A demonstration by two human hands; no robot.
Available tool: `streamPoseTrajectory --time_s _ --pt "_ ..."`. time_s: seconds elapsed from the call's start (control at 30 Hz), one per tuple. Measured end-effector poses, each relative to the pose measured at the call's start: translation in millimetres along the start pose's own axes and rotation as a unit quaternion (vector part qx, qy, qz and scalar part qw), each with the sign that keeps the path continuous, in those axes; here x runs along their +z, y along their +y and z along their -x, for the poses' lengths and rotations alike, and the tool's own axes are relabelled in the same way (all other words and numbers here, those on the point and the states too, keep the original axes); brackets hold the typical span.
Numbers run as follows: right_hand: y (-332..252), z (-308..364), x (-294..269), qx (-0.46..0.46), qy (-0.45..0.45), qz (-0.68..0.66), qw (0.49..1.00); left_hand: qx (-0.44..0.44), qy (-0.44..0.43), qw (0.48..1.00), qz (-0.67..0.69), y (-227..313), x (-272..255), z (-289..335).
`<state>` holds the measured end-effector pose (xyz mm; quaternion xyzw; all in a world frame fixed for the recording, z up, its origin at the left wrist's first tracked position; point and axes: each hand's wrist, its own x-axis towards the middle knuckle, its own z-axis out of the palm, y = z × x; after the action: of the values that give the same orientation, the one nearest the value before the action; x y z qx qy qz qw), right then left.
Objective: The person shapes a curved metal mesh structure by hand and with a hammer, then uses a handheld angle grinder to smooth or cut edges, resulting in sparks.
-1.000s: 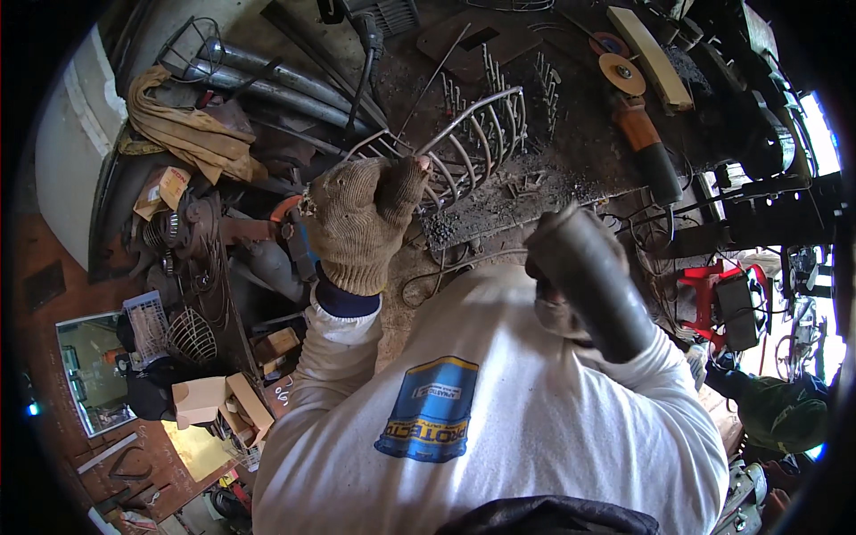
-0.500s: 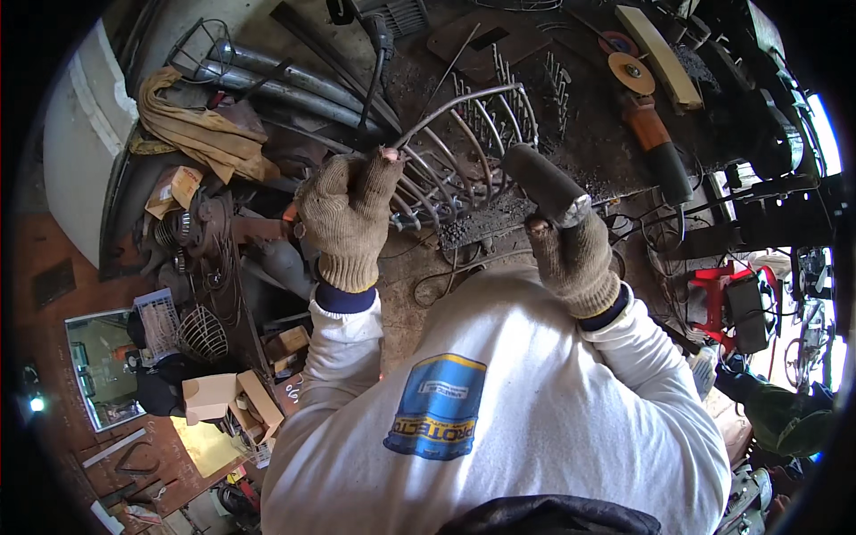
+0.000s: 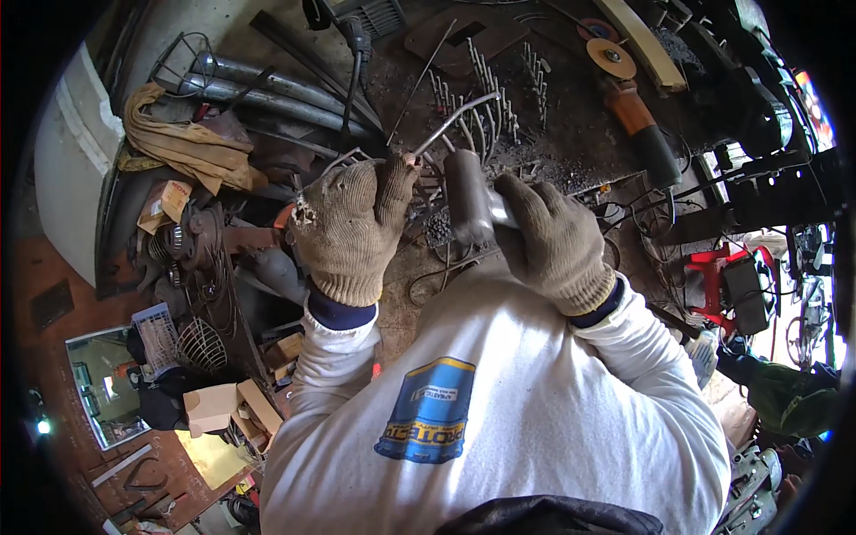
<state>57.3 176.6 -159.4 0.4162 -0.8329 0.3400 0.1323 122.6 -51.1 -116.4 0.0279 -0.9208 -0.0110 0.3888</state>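
Note:
A worn tan knit glove covers my left hand (image 3: pixel 349 223), whose fingers are closed on a metal frame of curved rods (image 3: pixel 456 121). A bare fingertip pokes out of the glove beside the top rod. In my gloved right hand (image 3: pixel 560 242) is a hammer with a thick cylindrical steel head (image 3: pixel 467 198), gripped by a short shiny handle. The head is slightly blurred and overlaps the rods in view; whether it touches them I cannot tell. My left hand and the head hide much of the frame.
Beyond my hands lies a dark workbench (image 3: pixel 571 147) with dark grit and several upright metal pins (image 3: pixel 539 85). An orange angle grinder (image 3: pixel 635 116) rests at the right, near a wooden bar (image 3: pixel 644 45). Steel pipes (image 3: pixel 276 94) and a tan cloth (image 3: pixel 187 138) lie at the left.
The hammer has swung left, its head now over the rods and my right hand turned inward. The rod frame has tilted in my left hand, so fewer rods show.

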Motion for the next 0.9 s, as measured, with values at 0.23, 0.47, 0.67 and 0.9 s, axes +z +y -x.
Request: streamPoseTrajectory --time_s 0.23,0.47,0.67,0.9 --pt "-4.5 6.9 -16.4 -0.152 0.063 -0.032 0.986 0.015 -0.009 1.0 0.01 -5.0 6.7 2.5" --pt "3.8 6.5 -17.7 0.01 -0.019 0.007 1.0 0.019 -0.006 0.995 -0.101 -6.6 -7.2 -4.6" --pt "-2.6 3.3 -12.3 -0.001 -0.025 -0.03 0.999 -0.008 -0.011 1.0 -0.004 -11.1 2.7 2.5" --pt "-2.9 -2.7 -10.6 0.039 -0.101 0.034 0.994 0.019 -0.007 1.0 -0.006 -5.9 -0.7 -5.4"
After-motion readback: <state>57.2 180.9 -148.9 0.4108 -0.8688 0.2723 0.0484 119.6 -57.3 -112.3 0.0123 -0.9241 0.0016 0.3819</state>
